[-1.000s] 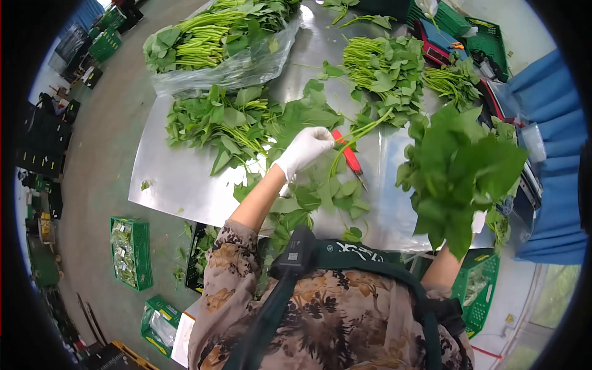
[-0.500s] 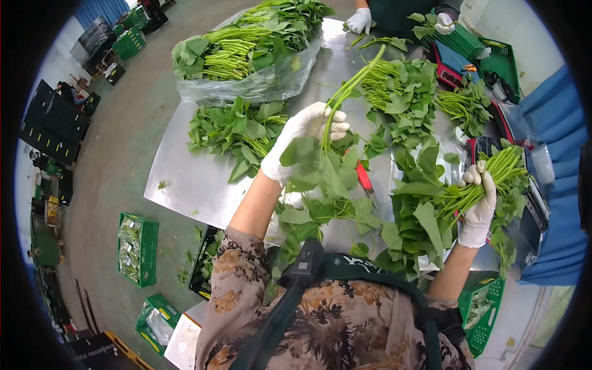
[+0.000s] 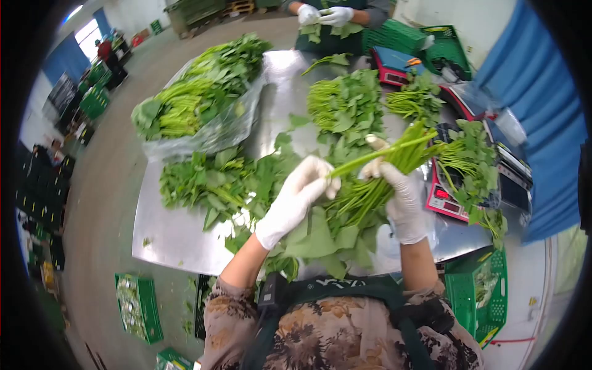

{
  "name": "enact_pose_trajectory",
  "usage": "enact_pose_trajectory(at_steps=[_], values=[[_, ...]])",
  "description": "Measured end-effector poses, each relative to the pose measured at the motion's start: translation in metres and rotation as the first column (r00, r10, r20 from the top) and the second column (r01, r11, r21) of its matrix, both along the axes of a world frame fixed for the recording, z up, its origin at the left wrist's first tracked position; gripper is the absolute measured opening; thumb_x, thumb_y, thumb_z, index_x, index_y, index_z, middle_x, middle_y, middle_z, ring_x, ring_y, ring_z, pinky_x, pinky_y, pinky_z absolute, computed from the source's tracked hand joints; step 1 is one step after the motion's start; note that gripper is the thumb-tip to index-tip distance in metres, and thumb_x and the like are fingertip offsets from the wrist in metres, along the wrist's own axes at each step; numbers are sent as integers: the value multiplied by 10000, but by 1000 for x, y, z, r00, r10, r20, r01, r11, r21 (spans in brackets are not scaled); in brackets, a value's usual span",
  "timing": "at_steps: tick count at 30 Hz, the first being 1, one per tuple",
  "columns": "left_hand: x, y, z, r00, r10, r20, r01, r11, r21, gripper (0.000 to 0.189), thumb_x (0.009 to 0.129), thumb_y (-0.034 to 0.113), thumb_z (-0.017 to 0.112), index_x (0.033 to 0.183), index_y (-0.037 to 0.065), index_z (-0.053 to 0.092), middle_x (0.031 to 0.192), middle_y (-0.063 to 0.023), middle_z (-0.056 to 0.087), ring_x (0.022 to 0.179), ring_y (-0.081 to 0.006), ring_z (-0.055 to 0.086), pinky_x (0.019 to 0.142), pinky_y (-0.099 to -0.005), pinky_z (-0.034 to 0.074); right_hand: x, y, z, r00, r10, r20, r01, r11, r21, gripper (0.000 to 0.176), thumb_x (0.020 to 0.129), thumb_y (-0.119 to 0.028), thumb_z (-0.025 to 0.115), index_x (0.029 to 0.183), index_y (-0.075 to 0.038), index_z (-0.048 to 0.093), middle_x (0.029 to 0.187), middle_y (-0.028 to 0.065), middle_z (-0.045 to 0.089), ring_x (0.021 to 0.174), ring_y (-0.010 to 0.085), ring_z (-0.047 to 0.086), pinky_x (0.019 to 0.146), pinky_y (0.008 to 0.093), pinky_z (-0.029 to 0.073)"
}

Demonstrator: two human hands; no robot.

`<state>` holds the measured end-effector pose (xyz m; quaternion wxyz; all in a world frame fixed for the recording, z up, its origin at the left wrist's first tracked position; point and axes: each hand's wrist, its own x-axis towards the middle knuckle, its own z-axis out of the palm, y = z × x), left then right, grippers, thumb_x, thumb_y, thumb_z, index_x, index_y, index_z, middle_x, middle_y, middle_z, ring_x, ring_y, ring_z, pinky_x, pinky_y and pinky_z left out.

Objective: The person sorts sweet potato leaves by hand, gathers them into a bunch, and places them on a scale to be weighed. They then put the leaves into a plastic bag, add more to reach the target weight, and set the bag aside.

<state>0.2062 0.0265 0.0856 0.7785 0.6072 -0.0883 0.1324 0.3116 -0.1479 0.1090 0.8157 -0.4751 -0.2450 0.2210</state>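
Note:
My right hand (image 3: pixel 404 200), in a white glove, is closed around a bunch of leafy green stems (image 3: pixel 361 200) held above the table. The cut ends point up to the right and the leaves hang down toward me. My left hand (image 3: pixel 299 200), also gloved, pinches a thick green stem (image 3: pixel 364 160) that lies across the bunch. Its leafy end is hard to tell from the other leaves. Left of my left hand, a loose heap of leafy greens (image 3: pixel 197 185) lies on the metal table (image 3: pixel 179 243). Another bunch of greens (image 3: pixel 465 154) rests on a red scale (image 3: pixel 447 203) at the right.
A large pile of greens (image 3: pixel 203 86) sits in clear plastic at the back left. Stacked bunches (image 3: pixel 345 102) lie beyond my hands. A co-worker's gloved hands (image 3: pixel 324 15) hold leaves across the table. Another red scale (image 3: pixel 391 71) and green crates (image 3: pixel 139 305) surround the table.
My right hand has carried its bunch left from beside the scale to the middle. My left hand has lowered its stem against that bunch. The view has shifted, and the co-worker's hands have come together.

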Motion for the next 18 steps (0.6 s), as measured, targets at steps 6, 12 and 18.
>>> enact_pose_trajectory(at_steps=[6, 12, 18], values=[[4, -15, -11, 986, -93, -139, 97, 995, 22, 80, 930, 144, 464, 954, 68, 467, 937, -30, 552, 799, -96, 498, 783, -247, 398, -18, -11, -1, 998, -9, -63, 7, 1000, -23, 370, 823, -56, 627, 1180, -6, 545, 921, 17, 610, 812, 94, 550, 775, 244, 453], [18, -30, -18, 932, -240, -272, 225, 971, -85, 53, 915, 131, 484, 898, 82, 474, 889, -37, 573, 787, -107, 511, 801, -259, 397, -21, -38, -14, 989, -133, -64, 133, 991, 4, 264, 843, -102, 650, 1086, -30, 575, 1114, 70, 587, 971, 132, 564, 858, 284, 451], [32, -54, -24, 905, -342, -254, 316, 939, -139, 98, 919, 157, 508, 932, 62, 522, 973, -63, 579, 858, -136, 546, 855, -277, 408, 1, -70, -25, 996, -12, -90, 20, 997, 78, 174, 850, -145, 641, 973, -51, 562, 964, 71, 618, 958, 196, 588, 909, 351, 446]])
